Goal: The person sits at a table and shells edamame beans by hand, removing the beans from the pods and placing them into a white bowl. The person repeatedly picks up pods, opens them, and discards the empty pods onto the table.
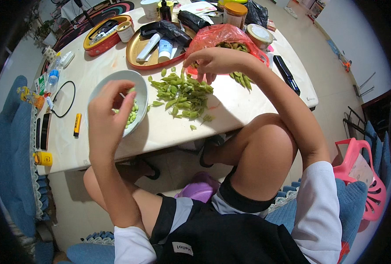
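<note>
Over a pale bowl (142,86) of shelled green beans (133,115), my left hand (108,110) pinches a small green bean (131,89) between thumb and fingers. The hand hides much of the bowl's inside. My right hand (212,62) hovers above the far edge of a heap of green bean pods (185,95), fingers spread and pointing down. One pod (183,73) is close under its index fingertip, apparently not gripped. Behind that hand lies a red plastic bag (215,34) with darker pods (235,46) inside. More pods (241,81) lie by its mouth.
A round gold tray (131,49) with tubes and a black bag stands behind the bowl. A red oval tin (99,49), lidded jars (235,16) and a black case (286,74) are around it. At left lie a cable (74,95), yellow stick (77,124) and bottles.
</note>
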`<state>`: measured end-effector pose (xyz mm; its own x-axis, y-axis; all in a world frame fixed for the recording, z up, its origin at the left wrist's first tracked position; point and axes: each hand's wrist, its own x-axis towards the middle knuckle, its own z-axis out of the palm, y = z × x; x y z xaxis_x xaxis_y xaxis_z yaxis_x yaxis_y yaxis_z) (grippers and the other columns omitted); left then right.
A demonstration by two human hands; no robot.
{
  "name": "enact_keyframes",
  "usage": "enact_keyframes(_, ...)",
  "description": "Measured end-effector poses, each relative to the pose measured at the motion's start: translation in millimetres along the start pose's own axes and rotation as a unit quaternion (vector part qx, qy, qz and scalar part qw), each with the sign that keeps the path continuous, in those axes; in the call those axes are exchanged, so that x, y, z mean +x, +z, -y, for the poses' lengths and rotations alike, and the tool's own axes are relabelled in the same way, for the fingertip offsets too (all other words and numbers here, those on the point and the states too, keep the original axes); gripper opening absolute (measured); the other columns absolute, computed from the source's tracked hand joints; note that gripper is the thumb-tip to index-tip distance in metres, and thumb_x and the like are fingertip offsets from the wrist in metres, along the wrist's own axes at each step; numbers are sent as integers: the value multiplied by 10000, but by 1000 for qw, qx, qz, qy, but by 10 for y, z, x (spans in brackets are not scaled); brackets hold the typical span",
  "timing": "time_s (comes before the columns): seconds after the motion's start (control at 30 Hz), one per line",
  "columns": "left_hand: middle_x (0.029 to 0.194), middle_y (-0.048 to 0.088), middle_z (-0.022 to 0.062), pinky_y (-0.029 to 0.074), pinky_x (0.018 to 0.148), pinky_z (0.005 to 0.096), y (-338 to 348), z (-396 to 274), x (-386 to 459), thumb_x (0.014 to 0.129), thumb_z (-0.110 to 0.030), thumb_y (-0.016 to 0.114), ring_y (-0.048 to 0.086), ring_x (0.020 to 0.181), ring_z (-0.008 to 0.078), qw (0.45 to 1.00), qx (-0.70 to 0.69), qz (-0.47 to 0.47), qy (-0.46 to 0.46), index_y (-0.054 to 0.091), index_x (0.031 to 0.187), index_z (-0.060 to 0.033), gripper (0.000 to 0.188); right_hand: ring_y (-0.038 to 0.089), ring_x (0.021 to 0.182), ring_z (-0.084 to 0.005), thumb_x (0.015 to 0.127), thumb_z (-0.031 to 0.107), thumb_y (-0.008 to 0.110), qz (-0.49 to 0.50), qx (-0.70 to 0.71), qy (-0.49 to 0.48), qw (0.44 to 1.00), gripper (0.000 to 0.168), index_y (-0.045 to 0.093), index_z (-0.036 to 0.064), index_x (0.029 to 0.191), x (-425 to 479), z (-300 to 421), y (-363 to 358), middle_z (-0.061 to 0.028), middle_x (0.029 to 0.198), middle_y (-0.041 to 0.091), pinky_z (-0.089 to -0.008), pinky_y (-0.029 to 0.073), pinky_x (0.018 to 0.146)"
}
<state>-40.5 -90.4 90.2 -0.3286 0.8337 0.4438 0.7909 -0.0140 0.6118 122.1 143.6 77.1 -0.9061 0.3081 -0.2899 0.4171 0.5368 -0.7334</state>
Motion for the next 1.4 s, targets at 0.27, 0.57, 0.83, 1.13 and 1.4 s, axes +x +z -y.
enact_keyframes(0.27, 813, 561, 32, 439, 544, 200, -88, 48, -25, 852, -53, 551, 527, 681, 76, 999, 31, -20, -1, 598, 966, -10, 131, 642, 648, -194, 843, 163, 488, -6, -58, 29, 998, 244, 612, -3, 972, -5, -174, -186, -125, 801, 655, -303, 524, 578)
enact_keyframes(0.57, 821, 558, 132, 443, 663, 297, -158, 584, -129, 818, 13, 509, 542, 696, 201, 971, 222, -24, -89, 539, 1097, -13, 282, 625, 639, -181, 808, 157, 541, 40, -363, 198, 910, 194, 632, 3, 883, -143, -534, -576, -97, 759, 648, -298, 495, 568)
enact_keyframes(0.83, 690, 604, 158, 444, 597, 363, -188, 342, -17, 874, -159, 510, 594, 628, 289, 972, 164, 6, -168, 586, 934, -14, 174, 634, 680, -218, 715, 218, 648, -50, -335, 91, 937, 249, 669, 22, 867, -61, -828, -494, -124, 766, 653, -334, 502, 607)
enact_keyframes(1.13, 630, 589, 143, 424, 542, 366, -216, 306, -32, 869, -260, 527, 571, 555, 281, 975, 167, -1, -143, 599, 872, -14, 257, 611, 793, -293, 657, 231, 700, -114, -424, 75, 895, 275, 648, 70, 873, 2, -876, -309, -119, 832, 637, -393, 478, 673)
enact_keyframes(1.4, 568, 505, 75, 363, 499, 282, -227, 247, -56, 869, -201, 550, 442, 518, 126, 983, 128, -6, -135, 578, 861, 19, 222, 614, 755, -319, 670, 185, 648, -134, -381, 17, 915, 199, 647, 77, 836, 118, -873, -181, -142, 804, 638, -422, 484, 666)
